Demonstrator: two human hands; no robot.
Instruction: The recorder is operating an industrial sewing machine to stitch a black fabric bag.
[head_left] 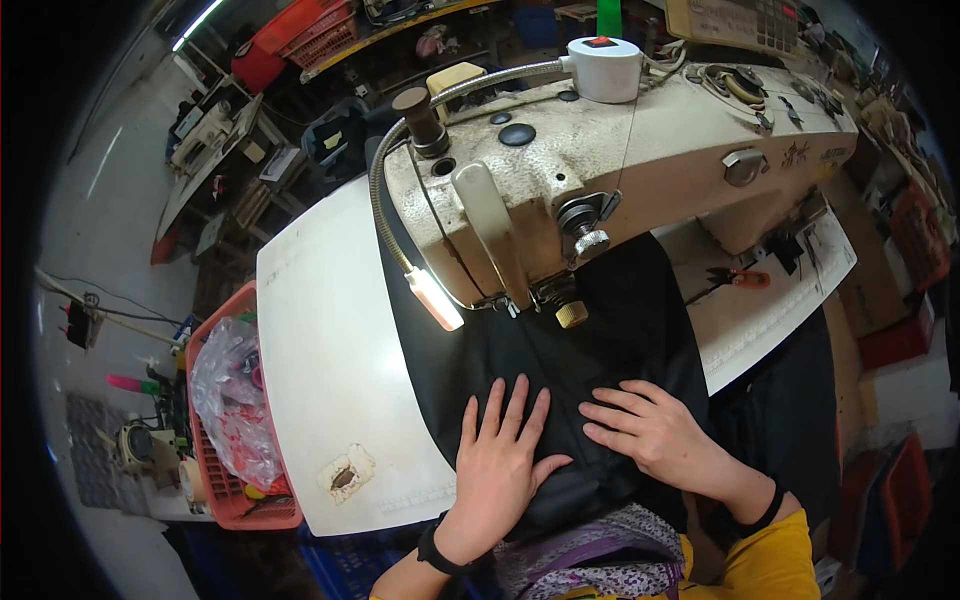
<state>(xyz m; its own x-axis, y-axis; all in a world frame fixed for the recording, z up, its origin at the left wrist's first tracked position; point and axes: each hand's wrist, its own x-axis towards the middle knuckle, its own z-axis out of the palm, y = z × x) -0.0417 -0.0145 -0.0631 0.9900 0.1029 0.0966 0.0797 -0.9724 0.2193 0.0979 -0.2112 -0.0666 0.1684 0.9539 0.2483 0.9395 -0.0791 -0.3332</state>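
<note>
The workshop behind the sewing machine (pixel 640 160) is crowded: red baskets (pixel 305 35) sit beyond it, and another machine (pixel 205 140) stands farther off, beyond it to the left. Around its base spreads a white tabletop (pixel 325 280), with a worn, chipped patch (pixel 346 473) to the near left of the machine.

The black fabric (pixel 565 425) lies under the machine's head and spreads toward the person, its near part in front of the machine. Both hands rest on it there, palms down. The left hand (pixel 500 452), just in front of the machine's head, lies flat with fingers stretched and slightly parted, thumb held out to the side — it has hold of nothing. The right hand (pixel 655 437), in front of the machine and farther right, presses with fingers extended and a little bent; it too looks unclosed, though whether its thumb catches any cloth I cannot tell.

A lit lamp (pixel 436 300) on a bendable metal neck hangs at the left of the machine's head. Orange-handled snips (pixel 740 278) lie to the right of the head, below the machine's arm. Left of the machine — past the tabletop — a red basket (pixel 275 516) holds a clear plastic bag (pixel 232 395).
</note>
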